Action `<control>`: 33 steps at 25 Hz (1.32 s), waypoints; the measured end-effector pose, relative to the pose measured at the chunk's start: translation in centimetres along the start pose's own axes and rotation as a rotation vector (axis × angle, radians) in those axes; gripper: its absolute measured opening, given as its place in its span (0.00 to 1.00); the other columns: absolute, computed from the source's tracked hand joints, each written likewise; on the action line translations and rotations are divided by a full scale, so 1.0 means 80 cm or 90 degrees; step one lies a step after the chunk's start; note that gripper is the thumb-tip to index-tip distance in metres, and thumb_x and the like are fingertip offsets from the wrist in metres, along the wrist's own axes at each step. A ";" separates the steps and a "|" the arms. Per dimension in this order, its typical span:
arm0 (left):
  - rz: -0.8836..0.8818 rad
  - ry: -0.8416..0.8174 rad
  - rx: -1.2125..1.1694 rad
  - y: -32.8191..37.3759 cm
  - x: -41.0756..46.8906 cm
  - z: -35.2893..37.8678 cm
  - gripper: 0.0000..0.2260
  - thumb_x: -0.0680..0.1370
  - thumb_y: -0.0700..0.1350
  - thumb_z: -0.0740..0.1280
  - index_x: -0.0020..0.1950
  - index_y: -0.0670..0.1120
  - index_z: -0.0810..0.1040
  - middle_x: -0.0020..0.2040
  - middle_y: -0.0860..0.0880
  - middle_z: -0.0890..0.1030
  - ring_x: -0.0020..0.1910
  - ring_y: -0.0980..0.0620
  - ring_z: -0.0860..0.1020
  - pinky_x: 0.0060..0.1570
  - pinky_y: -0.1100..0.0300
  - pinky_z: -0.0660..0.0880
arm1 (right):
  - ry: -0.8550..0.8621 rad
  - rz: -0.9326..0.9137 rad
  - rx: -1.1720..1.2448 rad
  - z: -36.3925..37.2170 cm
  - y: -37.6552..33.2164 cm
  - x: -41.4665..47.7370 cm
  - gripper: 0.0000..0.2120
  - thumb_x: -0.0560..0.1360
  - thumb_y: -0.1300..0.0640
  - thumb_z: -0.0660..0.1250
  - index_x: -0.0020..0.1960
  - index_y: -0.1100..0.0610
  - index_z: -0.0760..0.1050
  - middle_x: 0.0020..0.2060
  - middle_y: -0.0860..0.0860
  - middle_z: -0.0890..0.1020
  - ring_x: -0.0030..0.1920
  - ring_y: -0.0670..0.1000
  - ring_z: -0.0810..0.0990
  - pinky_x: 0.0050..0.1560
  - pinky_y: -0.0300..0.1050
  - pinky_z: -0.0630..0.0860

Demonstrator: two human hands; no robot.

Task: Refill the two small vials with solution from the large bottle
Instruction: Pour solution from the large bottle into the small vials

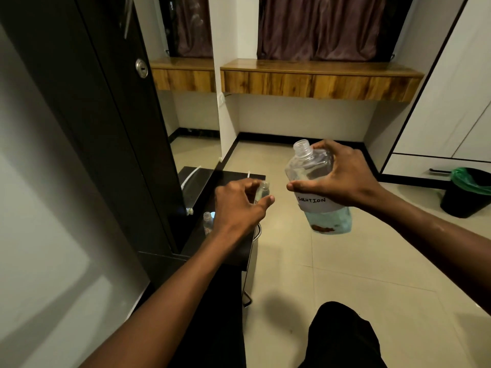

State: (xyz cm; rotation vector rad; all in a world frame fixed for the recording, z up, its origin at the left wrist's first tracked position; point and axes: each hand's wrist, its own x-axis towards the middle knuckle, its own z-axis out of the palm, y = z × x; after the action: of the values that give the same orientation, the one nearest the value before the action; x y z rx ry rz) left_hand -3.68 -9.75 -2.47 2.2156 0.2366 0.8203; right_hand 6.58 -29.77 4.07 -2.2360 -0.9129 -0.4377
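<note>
Uncapped large bottle (316,187) tilted beside open vial (263,187).

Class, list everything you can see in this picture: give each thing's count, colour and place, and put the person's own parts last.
Large bottle: one, clear with a white "SOLUTION" label, uncapped, bluish liquid at the bottom, held over the floor.
Small vials: two, clear; one in the left hand, one standing on the black table.
Table: one, black, lower left.
Bin: one, black with green liner, right.
Wooden shelf: one, brown, on the far wall.
Curtain: one, dark brown, above the shelf.
Left hand: holding a vial.
Right hand: gripping the bottle.
</note>
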 end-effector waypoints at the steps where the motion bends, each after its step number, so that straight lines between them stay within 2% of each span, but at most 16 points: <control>1: -0.014 -0.006 0.010 -0.014 -0.007 -0.002 0.18 0.71 0.51 0.79 0.59 0.49 0.84 0.49 0.53 0.86 0.44 0.61 0.82 0.48 0.61 0.82 | 0.004 0.007 0.018 0.005 -0.003 -0.001 0.43 0.57 0.35 0.82 0.64 0.57 0.77 0.50 0.49 0.84 0.42 0.44 0.81 0.39 0.24 0.74; 4: -0.080 -0.013 0.032 -0.061 -0.027 -0.007 0.18 0.71 0.50 0.79 0.59 0.49 0.84 0.50 0.52 0.86 0.45 0.60 0.83 0.49 0.64 0.81 | 0.010 0.006 0.073 0.019 -0.005 -0.001 0.44 0.56 0.30 0.80 0.62 0.55 0.77 0.50 0.46 0.84 0.43 0.40 0.82 0.39 0.24 0.75; 7: -0.134 -0.004 0.033 -0.091 -0.044 -0.007 0.18 0.70 0.50 0.80 0.58 0.49 0.85 0.47 0.54 0.85 0.44 0.62 0.82 0.44 0.73 0.77 | 0.025 0.017 0.104 0.027 -0.003 -0.002 0.40 0.56 0.34 0.82 0.60 0.54 0.77 0.49 0.48 0.85 0.43 0.43 0.85 0.43 0.37 0.83; 10: -0.158 -0.001 0.027 -0.107 -0.052 -0.003 0.16 0.70 0.48 0.81 0.56 0.49 0.85 0.43 0.57 0.83 0.40 0.66 0.81 0.39 0.79 0.72 | 0.032 0.018 0.112 0.034 -0.001 -0.001 0.39 0.57 0.36 0.83 0.60 0.54 0.77 0.50 0.49 0.86 0.42 0.44 0.86 0.42 0.39 0.83; 15: -0.167 0.000 0.020 -0.125 -0.059 0.003 0.16 0.70 0.48 0.81 0.57 0.51 0.85 0.44 0.57 0.84 0.41 0.66 0.82 0.45 0.71 0.80 | 0.023 0.014 0.121 0.042 0.001 -0.001 0.40 0.57 0.35 0.83 0.61 0.54 0.77 0.51 0.50 0.86 0.43 0.44 0.86 0.42 0.42 0.85; 19: -0.172 0.006 0.014 -0.129 -0.060 0.005 0.16 0.70 0.48 0.81 0.57 0.51 0.85 0.43 0.58 0.83 0.40 0.69 0.81 0.41 0.77 0.75 | 0.005 0.021 0.134 0.050 0.002 -0.002 0.43 0.56 0.32 0.81 0.63 0.53 0.77 0.51 0.49 0.86 0.42 0.43 0.87 0.43 0.47 0.86; 22: -0.173 0.006 0.018 -0.131 -0.061 0.004 0.17 0.70 0.50 0.81 0.58 0.52 0.85 0.44 0.58 0.83 0.42 0.65 0.82 0.47 0.69 0.80 | 0.001 0.024 0.143 0.054 0.000 -0.001 0.43 0.55 0.32 0.81 0.62 0.54 0.77 0.50 0.49 0.86 0.41 0.42 0.87 0.44 0.47 0.86; 24: -0.172 -0.001 0.034 -0.132 -0.064 0.001 0.19 0.69 0.53 0.81 0.59 0.54 0.84 0.43 0.59 0.82 0.44 0.63 0.81 0.50 0.65 0.79 | 0.005 0.022 0.140 0.057 0.001 -0.001 0.42 0.56 0.34 0.82 0.62 0.54 0.77 0.50 0.49 0.86 0.42 0.42 0.87 0.45 0.47 0.86; 27: -0.182 0.002 0.032 -0.131 -0.073 -0.004 0.21 0.67 0.56 0.81 0.58 0.53 0.85 0.41 0.63 0.80 0.41 0.71 0.78 0.47 0.74 0.74 | 0.000 0.026 0.159 0.060 0.000 -0.002 0.41 0.56 0.37 0.84 0.62 0.55 0.77 0.50 0.50 0.86 0.42 0.44 0.87 0.43 0.49 0.86; 30: -0.189 0.078 0.038 -0.129 -0.082 -0.020 0.19 0.69 0.61 0.78 0.52 0.52 0.86 0.41 0.59 0.84 0.39 0.66 0.81 0.44 0.73 0.76 | 0.002 0.029 0.166 0.063 0.000 -0.003 0.40 0.55 0.39 0.85 0.61 0.54 0.77 0.50 0.49 0.86 0.41 0.43 0.87 0.43 0.50 0.86; 32: -0.181 0.144 0.049 -0.131 -0.083 -0.033 0.12 0.73 0.59 0.76 0.49 0.52 0.85 0.39 0.58 0.83 0.38 0.63 0.82 0.41 0.76 0.74 | 0.002 0.034 0.174 0.064 0.000 -0.004 0.40 0.55 0.39 0.85 0.61 0.54 0.77 0.49 0.49 0.87 0.41 0.43 0.87 0.43 0.50 0.86; 33: -0.189 0.164 0.046 -0.132 -0.081 -0.039 0.10 0.75 0.55 0.75 0.51 0.51 0.85 0.40 0.57 0.84 0.40 0.60 0.84 0.42 0.74 0.75 | 0.002 0.035 0.177 0.065 0.000 -0.004 0.40 0.55 0.38 0.85 0.61 0.54 0.77 0.49 0.48 0.87 0.41 0.43 0.88 0.44 0.51 0.86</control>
State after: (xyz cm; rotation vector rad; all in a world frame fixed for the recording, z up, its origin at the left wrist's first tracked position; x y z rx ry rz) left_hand -9.82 -3.13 -11.50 2.0693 0.7120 0.9393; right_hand 6.62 -26.27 0.21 -2.0009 -0.8524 -0.2702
